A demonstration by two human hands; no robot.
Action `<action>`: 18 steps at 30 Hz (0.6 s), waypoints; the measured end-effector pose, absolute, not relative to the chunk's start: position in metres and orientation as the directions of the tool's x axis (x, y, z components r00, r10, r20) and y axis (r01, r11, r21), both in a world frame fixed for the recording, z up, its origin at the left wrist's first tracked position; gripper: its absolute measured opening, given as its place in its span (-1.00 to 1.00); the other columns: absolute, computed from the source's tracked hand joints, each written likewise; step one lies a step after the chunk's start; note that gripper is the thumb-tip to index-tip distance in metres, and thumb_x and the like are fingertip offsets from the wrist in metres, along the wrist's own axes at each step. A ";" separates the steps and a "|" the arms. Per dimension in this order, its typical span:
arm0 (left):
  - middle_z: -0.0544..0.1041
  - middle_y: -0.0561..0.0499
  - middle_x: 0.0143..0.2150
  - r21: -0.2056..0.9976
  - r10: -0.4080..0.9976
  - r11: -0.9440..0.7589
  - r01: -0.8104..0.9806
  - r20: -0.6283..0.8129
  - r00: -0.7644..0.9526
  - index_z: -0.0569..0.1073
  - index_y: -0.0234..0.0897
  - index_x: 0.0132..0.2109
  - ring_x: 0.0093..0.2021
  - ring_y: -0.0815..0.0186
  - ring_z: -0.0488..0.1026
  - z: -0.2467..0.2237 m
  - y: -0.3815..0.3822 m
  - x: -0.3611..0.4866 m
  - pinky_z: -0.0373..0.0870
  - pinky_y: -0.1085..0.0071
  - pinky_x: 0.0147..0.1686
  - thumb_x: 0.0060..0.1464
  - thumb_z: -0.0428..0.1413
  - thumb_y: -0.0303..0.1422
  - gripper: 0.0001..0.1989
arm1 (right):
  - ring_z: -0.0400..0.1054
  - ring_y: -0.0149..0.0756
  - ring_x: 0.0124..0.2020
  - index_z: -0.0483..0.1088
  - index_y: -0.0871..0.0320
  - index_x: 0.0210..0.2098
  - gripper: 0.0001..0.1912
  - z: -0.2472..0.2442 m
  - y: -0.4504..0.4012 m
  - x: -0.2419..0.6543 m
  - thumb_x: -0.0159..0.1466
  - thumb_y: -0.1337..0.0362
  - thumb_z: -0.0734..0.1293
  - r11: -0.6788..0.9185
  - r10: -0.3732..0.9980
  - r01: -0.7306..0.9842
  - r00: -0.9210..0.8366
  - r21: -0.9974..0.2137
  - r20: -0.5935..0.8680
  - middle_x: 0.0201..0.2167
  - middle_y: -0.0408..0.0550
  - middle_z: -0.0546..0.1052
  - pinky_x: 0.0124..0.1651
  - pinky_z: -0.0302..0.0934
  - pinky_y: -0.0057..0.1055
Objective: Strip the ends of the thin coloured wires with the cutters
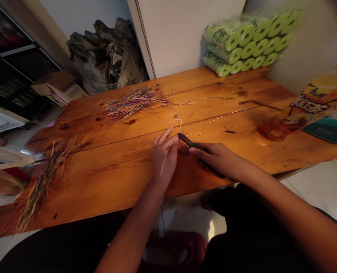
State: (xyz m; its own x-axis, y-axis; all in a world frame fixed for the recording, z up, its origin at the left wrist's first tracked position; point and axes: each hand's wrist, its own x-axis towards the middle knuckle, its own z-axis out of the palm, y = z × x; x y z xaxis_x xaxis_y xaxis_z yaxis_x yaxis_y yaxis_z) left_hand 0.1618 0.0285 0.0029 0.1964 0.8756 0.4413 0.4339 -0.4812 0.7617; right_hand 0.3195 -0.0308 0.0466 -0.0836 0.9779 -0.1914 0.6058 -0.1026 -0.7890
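Observation:
My left hand [165, 153] pinches a thin white wire [166, 159] near the table's front edge, and a bent end of it stands up above the fingers. My right hand [218, 157] is wrapped round dark-handled pliers [185, 140], whose tip touches the wire at my left fingertips. Short loose wires [184, 148] lie just under the pliers. Beyond my hands, a twisted dark-and-light strand [211, 98] runs out from a bundle of coloured wires [134, 103]. A white-and-red strand [221, 116] lies nearer on the wooden table [114, 159].
Another wire bundle [43, 182] lies at the left. An orange drink bottle [299, 110] and a teal container [327, 131] stand at the right. Green wrapped rolls [245, 45] are stacked at the back. A thin brown stick [266, 105] lies near the bottle.

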 end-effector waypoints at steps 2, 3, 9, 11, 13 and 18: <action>0.44 0.00 0.10 0.700 0.854 -0.513 0.497 0.475 0.213 0.56 -0.15 -0.19 0.04 0.21 0.34 0.004 0.027 0.162 0.20 0.12 0.10 0.19 -0.04 -0.27 -0.73 | 0.35 -0.24 -0.44 0.40 0.16 -0.36 -0.57 0.048 -0.030 0.322 0.25 -0.07 0.14 -0.073 0.982 0.670 -0.082 -0.739 -0.172 -0.47 -0.02 0.49 -0.35 0.15 -0.36; 0.44 0.00 0.10 0.673 0.843 -0.527 0.519 0.490 0.220 0.56 -0.15 -0.20 0.03 0.21 0.34 0.004 0.027 0.163 0.21 0.12 0.08 0.19 -0.04 -0.28 -0.73 | 0.36 -0.22 -0.42 0.42 0.16 -0.34 -0.56 0.049 -0.030 0.324 0.25 -0.07 0.14 -0.065 0.982 0.691 -0.086 -0.720 -0.171 -0.45 -0.01 0.49 -0.33 0.16 -0.35; 0.46 -0.03 0.07 0.516 0.768 -0.601 0.610 0.583 0.264 0.55 -0.18 -0.24 -0.01 0.19 0.32 0.000 0.026 0.164 0.25 0.14 0.03 0.18 -0.04 -0.29 -0.74 | 0.40 -0.12 -0.27 0.47 0.14 -0.17 -0.51 0.052 -0.030 0.332 0.24 -0.10 0.15 -0.051 0.974 0.736 -0.111 -0.675 -0.195 -0.30 0.05 0.55 -0.22 0.19 -0.32; 0.49 -0.04 0.03 0.497 0.758 -0.608 0.619 0.594 0.268 0.55 -0.19 -0.23 -0.02 0.20 0.33 -0.001 0.026 0.164 0.25 0.15 0.02 0.18 -0.04 -0.30 -0.74 | 0.40 -0.12 -0.25 0.47 0.13 -0.17 -0.52 0.052 -0.030 0.333 0.24 -0.09 0.16 -0.049 0.974 0.739 -0.112 -0.672 -0.194 -0.28 0.05 0.55 -0.20 0.19 -0.32; 0.51 -0.04 -0.02 0.495 0.760 -0.605 0.624 0.593 0.266 0.54 -0.20 -0.23 -0.04 0.21 0.34 -0.002 0.026 0.164 0.26 0.17 0.01 0.18 -0.05 -0.32 -0.74 | 0.40 -0.16 -0.31 0.47 0.15 -0.22 -0.53 0.052 -0.029 0.333 0.25 -0.08 0.16 -0.054 0.973 0.740 -0.111 -0.670 -0.201 -0.33 0.04 0.55 -0.25 0.19 -0.35; 0.53 -0.04 -0.09 0.537 0.781 -0.592 0.601 0.566 0.263 0.53 -0.24 -0.22 -0.08 0.25 0.37 -0.001 0.027 0.165 0.25 0.23 0.00 0.19 -0.06 -0.33 -0.74 | 0.31 -0.32 -0.55 0.42 0.18 -0.40 -0.50 0.046 -0.029 0.335 0.23 -0.13 0.15 -0.123 0.964 0.659 -0.099 -0.742 -0.247 -0.55 -0.05 0.47 -0.47 0.13 -0.41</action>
